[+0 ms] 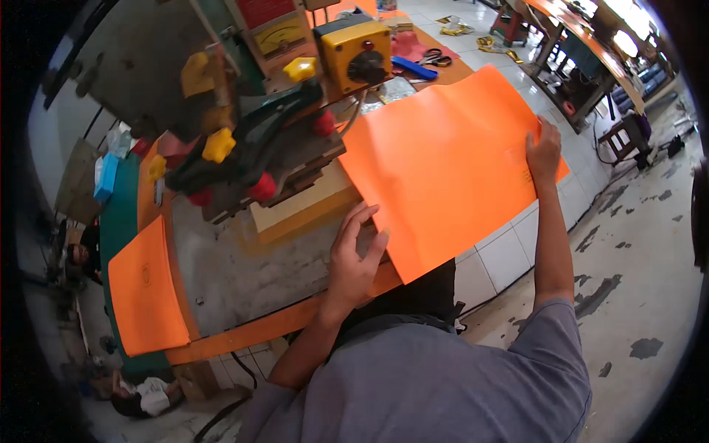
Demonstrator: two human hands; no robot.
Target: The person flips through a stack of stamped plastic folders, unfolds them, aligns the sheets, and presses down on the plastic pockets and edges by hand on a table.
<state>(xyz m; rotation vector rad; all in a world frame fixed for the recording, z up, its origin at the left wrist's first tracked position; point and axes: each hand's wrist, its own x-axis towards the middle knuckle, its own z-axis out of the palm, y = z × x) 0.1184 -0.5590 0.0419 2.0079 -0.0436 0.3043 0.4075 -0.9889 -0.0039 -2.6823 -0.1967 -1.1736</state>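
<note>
A large orange sheet (450,170) with a slightly wavy surface spans the space between my hands, over the table's right side and front edge. My right hand (544,153) grips its right edge, thumb on the upper face. At the left edge, my left hand (356,255) has its thumb and fingers apart, the tips touching or nearly touching the sheet. Left of that hand stands a dark press machine (258,140) with yellow and red knobs. Beneath the press is a pale yellow block (306,210). A stack of orange sheets (148,288) lies at the table's left end.
A yellow control box (358,55) with a black dial is mounted on the press. Behind the sheet are a blue tool (415,68) and scissors (436,57). The table's orange-brown front edge (251,332) runs before me. Two other people are at the far left.
</note>
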